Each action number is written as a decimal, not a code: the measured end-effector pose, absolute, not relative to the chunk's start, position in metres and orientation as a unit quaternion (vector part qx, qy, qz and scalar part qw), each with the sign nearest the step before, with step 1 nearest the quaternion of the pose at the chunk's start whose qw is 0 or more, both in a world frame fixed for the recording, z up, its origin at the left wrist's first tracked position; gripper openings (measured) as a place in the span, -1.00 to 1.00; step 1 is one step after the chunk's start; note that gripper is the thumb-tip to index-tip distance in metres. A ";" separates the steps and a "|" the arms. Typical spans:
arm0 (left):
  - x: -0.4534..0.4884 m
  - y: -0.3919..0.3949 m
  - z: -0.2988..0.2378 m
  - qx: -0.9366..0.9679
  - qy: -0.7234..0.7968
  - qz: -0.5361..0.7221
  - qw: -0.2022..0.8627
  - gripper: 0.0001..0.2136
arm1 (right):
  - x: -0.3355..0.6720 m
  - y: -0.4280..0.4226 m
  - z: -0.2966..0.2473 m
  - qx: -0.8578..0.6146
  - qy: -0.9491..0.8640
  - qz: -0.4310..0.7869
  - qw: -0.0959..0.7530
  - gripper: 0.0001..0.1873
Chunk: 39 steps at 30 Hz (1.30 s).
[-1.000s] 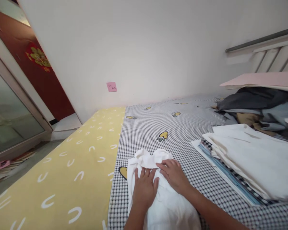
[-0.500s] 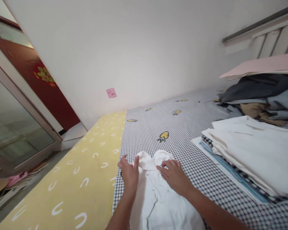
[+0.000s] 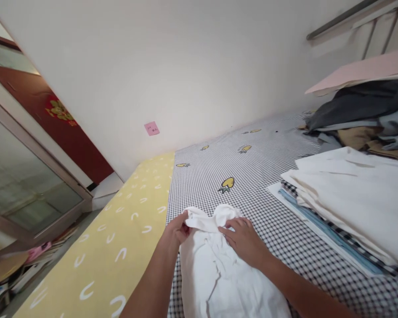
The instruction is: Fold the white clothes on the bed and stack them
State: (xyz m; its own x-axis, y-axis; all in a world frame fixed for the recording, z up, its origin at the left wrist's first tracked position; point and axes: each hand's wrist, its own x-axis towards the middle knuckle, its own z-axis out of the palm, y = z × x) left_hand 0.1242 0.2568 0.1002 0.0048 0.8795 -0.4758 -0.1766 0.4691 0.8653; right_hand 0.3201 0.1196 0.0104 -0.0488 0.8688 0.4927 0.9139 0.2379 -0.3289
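Observation:
A white garment [image 3: 230,282] with a rounded collar [image 3: 202,224] lies folded long and narrow on the checked bedsheet, its collar end away from me. My left hand [image 3: 177,229] pinches the collar's left edge between thumb and fingers. On the collar's right side, the bent fingers of my right hand [image 3: 243,238] grip the cloth near where the collar meets the body. A dark crease runs down the garment's middle. Its near end passes out of the bottom of the view.
To the right is a stack of folded clothes [image 3: 354,198], with a pile of dark and grey clothes [image 3: 365,106] behind it. Yellow patterned cloth [image 3: 119,247] covers the bed's left part. A white wall [image 3: 199,75] borders the far side; a glass door [image 3: 29,176] stands left.
My left hand has closed from spread fingers into a pinch on the collar's left edge. My right hand stays at the collar's right side. The view has shifted slightly.

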 end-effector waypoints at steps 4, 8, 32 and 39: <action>0.118 0.247 0.103 0.241 0.535 0.435 0.682 -0.91 | 0.320 0.121 0.007 -0.615 -0.723 -0.045 0.313 -0.60; 0.117 0.241 0.098 0.223 0.551 0.450 0.666 -0.84 | 0.320 0.122 0.003 -0.608 -0.725 -0.056 0.318 -0.59; 0.065 0.239 0.071 0.813 0.536 0.179 0.137 -0.53 | 0.323 0.124 0.000 -0.620 -0.713 -0.049 0.325 -0.66; 0.084 0.234 0.091 0.764 0.564 0.313 -0.009 -0.51 | 0.325 0.127 -0.005 -0.611 -0.710 -0.066 0.343 -0.65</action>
State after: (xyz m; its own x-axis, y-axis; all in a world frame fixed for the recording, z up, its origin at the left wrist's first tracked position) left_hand 0.0839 0.2336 0.0914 0.1676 0.8565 0.4882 0.8681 -0.3629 0.3387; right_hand 0.3255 0.1267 -0.0046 -0.0178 0.8230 0.5677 0.9138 0.2439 -0.3249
